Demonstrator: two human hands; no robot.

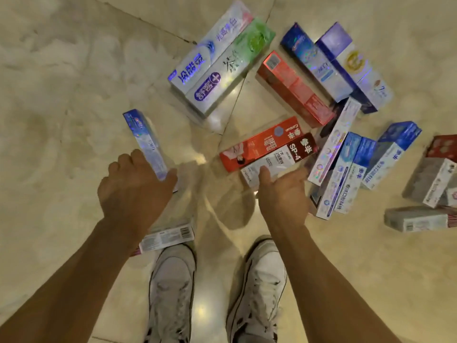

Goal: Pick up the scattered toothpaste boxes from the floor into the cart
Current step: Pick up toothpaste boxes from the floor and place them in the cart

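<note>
Your left hand [133,186] already grips a blue box [144,142] by its near end, with the thumb on one side and the fingers on the other. Its long axis runs away from you and a little to the left. I cannot tell whether it is already off the floor [61,107], because the box is blurred.

Your right hand [282,194] is open. The thumb is spread wide and its tip lies on the near end of the white box [277,160], which is on the floor just in front of your right foot. This box lies flat. Its long axis goes from your thumb away and to the right, and the dark red end points far and right. One long side touches a red box [259,142] that lies parallel to it.

For a good pick, I would turn the wrist so that thumb and fingers cross the short width of the box, not its length. Take it near the end you already touch and lift that end first, so the red neighbour does not come with it. The far end is close to the other boxes [341,154], so pull it toward you rather than push it. The cart is not in view; you probably need to turn to reach it.
</note>
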